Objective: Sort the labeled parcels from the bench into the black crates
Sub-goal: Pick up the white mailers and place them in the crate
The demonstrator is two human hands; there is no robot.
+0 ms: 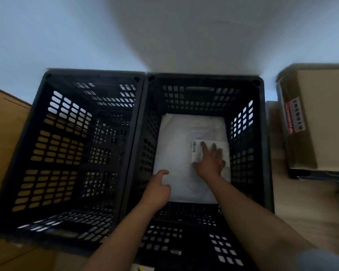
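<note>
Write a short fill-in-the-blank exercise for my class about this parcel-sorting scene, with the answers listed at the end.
1. The white parcel lies inside the ____ of the two black crates.
2. The right hand rests with flat fingers on the parcel's ____.
3. The left hand holds the parcel's near-left ____.
4. The left crate holds ____ parcels.

Missing words: right; label; corner; no

right: cardboard box (317, 118) with red-and-white label (294, 116) | left: brown cardboard (2, 137) | behind: pale wall (164, 32)
</note>
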